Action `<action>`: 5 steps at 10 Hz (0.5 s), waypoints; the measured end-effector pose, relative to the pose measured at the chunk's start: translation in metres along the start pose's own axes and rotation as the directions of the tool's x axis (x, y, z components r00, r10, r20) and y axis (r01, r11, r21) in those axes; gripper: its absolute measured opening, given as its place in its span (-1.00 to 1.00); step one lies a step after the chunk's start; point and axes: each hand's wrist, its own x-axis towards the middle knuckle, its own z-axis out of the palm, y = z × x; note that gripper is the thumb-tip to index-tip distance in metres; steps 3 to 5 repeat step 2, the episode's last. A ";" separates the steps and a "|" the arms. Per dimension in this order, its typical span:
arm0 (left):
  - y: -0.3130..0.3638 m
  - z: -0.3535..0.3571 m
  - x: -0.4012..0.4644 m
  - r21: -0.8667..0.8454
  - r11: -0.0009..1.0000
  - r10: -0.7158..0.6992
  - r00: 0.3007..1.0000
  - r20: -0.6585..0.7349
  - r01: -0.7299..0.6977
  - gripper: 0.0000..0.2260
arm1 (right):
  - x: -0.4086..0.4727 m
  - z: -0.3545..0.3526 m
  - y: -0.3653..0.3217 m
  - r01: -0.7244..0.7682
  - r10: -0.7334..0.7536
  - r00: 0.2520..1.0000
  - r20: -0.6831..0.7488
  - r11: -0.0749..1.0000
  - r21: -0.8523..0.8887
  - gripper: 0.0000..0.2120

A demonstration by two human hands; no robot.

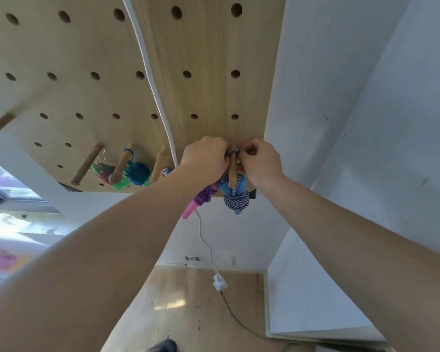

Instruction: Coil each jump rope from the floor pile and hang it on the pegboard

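Observation:
A wooden pegboard [201, 72] with rows of holes fills the upper view. At its lower right a wooden peg [232, 174] sticks out. A coiled purple-and-white jump rope [236, 200] with blue handles hangs from that peg. My left hand [205, 156] and my right hand [261, 160] both pinch the rope's loop where it sits over the peg's base. A coiled purple rope [206, 195] with a pink handle hangs just left of it, partly behind my left forearm.
Three more pegs [87, 165] to the left carry a red-green rope [103, 171] and a blue-green rope [137, 174]. A white cable [153, 85] runs down the board to a plug [219, 282] above the wooden floor. A white wall [341, 123] stands right.

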 end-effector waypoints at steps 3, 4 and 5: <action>-0.004 -0.011 -0.010 -0.091 0.996 -0.013 0.999 -0.034 0.010 -0.81 | -0.005 -0.003 0.000 -0.048 0.048 0.999 0.007 0.998 0.048 -0.91; -0.004 -0.011 -0.010 -0.091 0.996 -0.013 0.999 -0.034 0.010 -0.81 | -0.005 -0.003 0.000 -0.048 0.048 0.999 0.007 0.998 0.048 -0.91; -0.004 -0.011 -0.010 -0.091 0.996 -0.013 0.999 -0.034 0.010 -0.81 | -0.005 -0.003 0.000 -0.048 0.048 0.999 0.007 0.998 0.048 -0.91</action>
